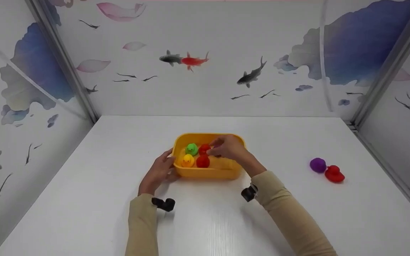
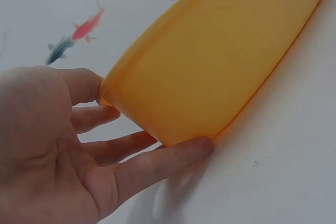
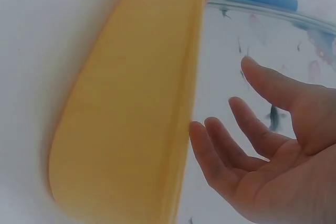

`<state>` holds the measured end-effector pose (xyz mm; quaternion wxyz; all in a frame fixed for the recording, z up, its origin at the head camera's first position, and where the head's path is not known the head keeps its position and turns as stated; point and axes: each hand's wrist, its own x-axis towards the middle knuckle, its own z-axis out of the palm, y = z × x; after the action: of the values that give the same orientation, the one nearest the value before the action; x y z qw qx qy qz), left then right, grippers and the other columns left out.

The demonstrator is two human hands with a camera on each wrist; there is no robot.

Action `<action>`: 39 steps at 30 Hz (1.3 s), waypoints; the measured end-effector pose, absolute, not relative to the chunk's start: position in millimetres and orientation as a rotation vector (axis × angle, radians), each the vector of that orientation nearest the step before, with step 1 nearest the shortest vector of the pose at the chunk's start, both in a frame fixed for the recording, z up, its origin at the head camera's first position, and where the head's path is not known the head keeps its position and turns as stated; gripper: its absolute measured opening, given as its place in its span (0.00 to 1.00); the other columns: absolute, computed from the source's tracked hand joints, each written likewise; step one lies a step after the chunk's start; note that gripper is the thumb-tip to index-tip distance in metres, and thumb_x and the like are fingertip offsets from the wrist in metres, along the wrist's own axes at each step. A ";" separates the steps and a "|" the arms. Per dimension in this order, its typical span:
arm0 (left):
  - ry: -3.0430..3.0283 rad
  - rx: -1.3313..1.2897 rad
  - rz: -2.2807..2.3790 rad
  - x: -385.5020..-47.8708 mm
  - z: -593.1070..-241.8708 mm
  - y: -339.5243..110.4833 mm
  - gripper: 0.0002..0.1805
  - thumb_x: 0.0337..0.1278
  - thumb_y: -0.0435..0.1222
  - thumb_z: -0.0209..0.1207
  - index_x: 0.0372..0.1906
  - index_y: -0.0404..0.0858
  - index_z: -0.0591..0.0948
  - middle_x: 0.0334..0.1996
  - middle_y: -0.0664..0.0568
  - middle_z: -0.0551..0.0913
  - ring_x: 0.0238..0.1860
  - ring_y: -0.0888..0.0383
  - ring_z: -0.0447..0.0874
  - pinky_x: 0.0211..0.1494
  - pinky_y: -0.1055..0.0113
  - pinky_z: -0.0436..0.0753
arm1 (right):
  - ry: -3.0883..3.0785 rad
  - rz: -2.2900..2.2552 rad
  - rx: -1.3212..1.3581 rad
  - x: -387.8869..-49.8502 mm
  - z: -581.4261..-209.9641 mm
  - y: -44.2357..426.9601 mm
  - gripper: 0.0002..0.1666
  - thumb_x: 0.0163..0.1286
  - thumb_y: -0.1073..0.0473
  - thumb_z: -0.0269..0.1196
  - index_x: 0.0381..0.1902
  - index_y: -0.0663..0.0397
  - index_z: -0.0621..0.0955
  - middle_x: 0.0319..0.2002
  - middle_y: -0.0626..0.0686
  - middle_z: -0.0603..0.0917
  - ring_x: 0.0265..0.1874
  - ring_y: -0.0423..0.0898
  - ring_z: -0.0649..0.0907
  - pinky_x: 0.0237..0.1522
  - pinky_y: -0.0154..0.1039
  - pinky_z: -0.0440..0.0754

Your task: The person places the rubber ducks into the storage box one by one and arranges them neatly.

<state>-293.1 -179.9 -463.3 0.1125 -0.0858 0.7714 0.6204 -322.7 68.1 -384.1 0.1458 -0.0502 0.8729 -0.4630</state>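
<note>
A yellow-orange plastic basin (image 1: 210,174) stands on the white table. Inside it lie a green rubber duck (image 1: 191,149), a yellow rubber duck (image 1: 188,161) and two red ones, the nearer red duck (image 1: 203,161) partly in front of the farther red duck (image 1: 204,148). My left hand (image 1: 159,172) holds the basin's left end, its fingers along the outer wall and one digit at the rim, as the left wrist view shows. Over the basin's right half is my right hand (image 1: 229,147), beside the red ducks. In the right wrist view its fingers (image 3: 257,85) are spread, holding nothing.
To the right on the table, a purple rubber duck (image 1: 318,165) and another red rubber duck (image 1: 335,174) lie touching or nearly so. White panels (image 1: 205,92) printed with fish and lotus leaves close off the back and both sides.
</note>
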 end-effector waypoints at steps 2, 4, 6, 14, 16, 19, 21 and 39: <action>2.261 -0.259 1.823 -293.5 -463.4 -180.4 0.29 0.77 0.48 0.46 0.79 0.55 0.58 0.72 0.45 0.70 0.67 0.46 0.76 0.57 0.57 0.87 | 2.511 -1.341 -0.172 -316.9 -376.7 77.8 0.22 0.64 0.56 0.71 0.54 0.55 0.81 0.50 0.55 0.85 0.50 0.56 0.86 0.57 0.44 0.86; 2.257 -0.251 1.825 -293.9 -464.1 -180.7 0.30 0.77 0.47 0.45 0.79 0.54 0.58 0.72 0.45 0.70 0.67 0.46 0.76 0.56 0.57 0.87 | 2.526 -1.340 -0.209 -310.2 -370.1 89.5 0.21 0.65 0.55 0.70 0.55 0.54 0.81 0.53 0.55 0.85 0.52 0.54 0.86 0.58 0.45 0.85; 2.247 -0.262 1.833 -294.5 -464.3 -180.7 0.30 0.77 0.47 0.45 0.79 0.54 0.58 0.72 0.44 0.70 0.68 0.46 0.75 0.55 0.57 0.87 | 2.553 -1.329 -0.246 -303.9 -364.1 102.9 0.22 0.66 0.54 0.69 0.56 0.53 0.80 0.56 0.55 0.83 0.54 0.53 0.84 0.59 0.45 0.85; 2.235 -0.265 1.835 -296.1 -463.2 -177.4 0.30 0.78 0.48 0.45 0.79 0.56 0.57 0.72 0.46 0.70 0.67 0.47 0.76 0.56 0.58 0.87 | 2.589 -1.395 -0.247 -283.1 -340.9 162.4 0.28 0.67 0.48 0.68 0.61 0.51 0.78 0.63 0.57 0.79 0.60 0.54 0.82 0.66 0.51 0.79; 2.236 -0.266 1.838 -295.5 -463.1 -177.4 0.30 0.78 0.48 0.45 0.79 0.56 0.57 0.72 0.45 0.70 0.67 0.47 0.76 0.57 0.58 0.87 | 2.616 -1.388 -0.247 -278.1 -336.9 175.6 0.31 0.67 0.45 0.68 0.63 0.51 0.77 0.63 0.58 0.79 0.59 0.55 0.82 0.67 0.53 0.78; 2.242 -0.264 1.839 -294.0 -463.0 -178.1 0.30 0.78 0.48 0.45 0.79 0.55 0.57 0.72 0.44 0.70 0.67 0.47 0.76 0.57 0.57 0.87 | 2.651 -1.378 -0.252 -272.1 -334.6 194.3 0.33 0.67 0.43 0.66 0.64 0.52 0.76 0.62 0.59 0.80 0.59 0.56 0.82 0.67 0.55 0.78; 2.252 -0.262 1.835 -293.0 -462.6 -178.7 0.30 0.78 0.48 0.45 0.79 0.55 0.57 0.71 0.44 0.71 0.67 0.47 0.76 0.57 0.57 0.87 | 2.672 -1.377 -0.244 -269.4 -335.6 207.2 0.33 0.68 0.42 0.66 0.65 0.52 0.75 0.62 0.60 0.80 0.58 0.57 0.82 0.67 0.56 0.77; 2.270 -0.260 1.823 -291.0 -460.5 -176.9 0.30 0.78 0.48 0.45 0.79 0.53 0.57 0.70 0.43 0.73 0.63 0.47 0.79 0.55 0.58 0.88 | 2.700 -1.667 -0.075 -266.6 -352.2 322.9 0.37 0.70 0.37 0.60 0.69 0.49 0.72 0.53 0.33 0.76 0.48 0.26 0.81 0.61 0.28 0.79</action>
<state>-291.0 -176.9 -460.5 0.1091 -0.0883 0.7718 0.6201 -266.6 322.9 -352.2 -0.0159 -0.0236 0.8506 -0.5251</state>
